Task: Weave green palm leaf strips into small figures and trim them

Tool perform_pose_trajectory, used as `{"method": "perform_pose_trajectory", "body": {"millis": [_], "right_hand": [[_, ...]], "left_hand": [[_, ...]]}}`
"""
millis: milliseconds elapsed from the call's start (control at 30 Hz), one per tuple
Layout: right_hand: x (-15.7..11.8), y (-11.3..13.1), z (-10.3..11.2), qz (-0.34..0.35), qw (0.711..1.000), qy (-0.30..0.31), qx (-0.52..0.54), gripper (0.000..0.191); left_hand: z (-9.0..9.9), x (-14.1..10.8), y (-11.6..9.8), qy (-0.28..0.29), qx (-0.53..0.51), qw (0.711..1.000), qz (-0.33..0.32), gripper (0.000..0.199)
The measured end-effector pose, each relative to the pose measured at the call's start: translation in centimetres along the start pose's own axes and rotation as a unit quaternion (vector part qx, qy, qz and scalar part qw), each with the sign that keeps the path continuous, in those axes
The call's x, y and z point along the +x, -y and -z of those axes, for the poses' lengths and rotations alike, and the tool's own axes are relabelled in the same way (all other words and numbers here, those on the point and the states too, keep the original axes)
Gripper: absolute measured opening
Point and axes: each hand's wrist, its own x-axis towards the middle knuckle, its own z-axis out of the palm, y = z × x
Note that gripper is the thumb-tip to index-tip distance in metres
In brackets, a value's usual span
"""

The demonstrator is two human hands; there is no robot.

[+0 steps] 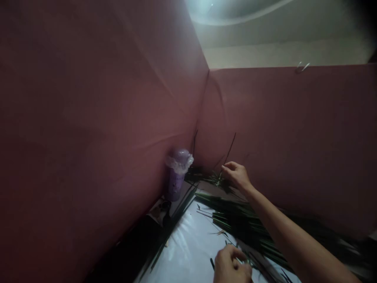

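Note:
My right hand point(237, 175) reaches toward the back corner, thumb and fingers pinched together on a thin dark leaf strip point(231, 146) that points upward. Below its fingertips lie loose green leaf scraps point(218, 180). Nearer to me, at the bottom edge, my left hand point(232, 264) is curled closed over the white surface point(185, 239). Something small and greenish shows at its fingertips, too unclear to name. Between my two hands spreads a bundle of long green leaf strips point(229, 222), partly hidden by my right forearm.
A purple tumbler point(176, 184) with clear plastic around its top stands by the left pink partition point(132, 118). Another pink partition point(288, 129) closes the back, with a small clip point(302, 68) on its upper edge. Long dark strips point(179, 214) lie along the white surface's left side.

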Motion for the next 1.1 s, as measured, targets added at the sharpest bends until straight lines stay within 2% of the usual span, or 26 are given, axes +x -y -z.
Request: {"method": "perform_pose_trajectory", "body": {"millis": [67,167,233,400,500,700,833,1000,1100], "right_hand": [[-2.3,1.3,2.1,0.024,0.999,-0.010,0.021,0.031],[-6.7,3.3,4.9,0.045,0.998,0.001,0.040,0.026],[-9.8,4.5,6.3,0.043,0.998,0.007,0.042,0.023],[-15.4,5.5,7.7,0.066,0.997,0.009,0.029,0.016],[-17.0,5.0,7.7,0.061,0.997,0.004,0.038,0.017],[-18.4,3.9,7.4,0.102,0.989,-0.055,0.096,0.010],[-19.5,3.7,7.1,0.179,0.977,-0.068,0.097,0.006],[-20.8,3.9,6.7,0.302,0.951,-0.069,-0.005,0.024],[-21.4,4.1,6.3,0.363,0.928,-0.059,-0.067,0.032]], "left_hand": [[-0.1,-0.3,-1.0,0.004,-0.033,0.999,-0.008,0.015],[0.5,-0.5,-2.3,0.025,-0.111,0.992,-0.044,0.037],[1.0,-0.6,-2.9,0.040,-0.140,0.988,-0.052,0.044],[0.8,-1.1,-3.1,0.116,-0.178,0.976,-0.035,0.035],[0.5,-1.3,-2.9,0.143,-0.179,0.973,-0.013,0.029],[0.3,-1.2,-2.8,0.134,-0.189,0.973,0.003,0.024],[0.4,-1.5,-3.6,0.098,-0.182,0.978,-0.020,0.026],[1.0,-1.4,-3.9,0.102,-0.148,0.979,-0.093,0.030],[1.1,-1.3,-3.9,0.083,-0.138,0.978,-0.133,0.029]]}}
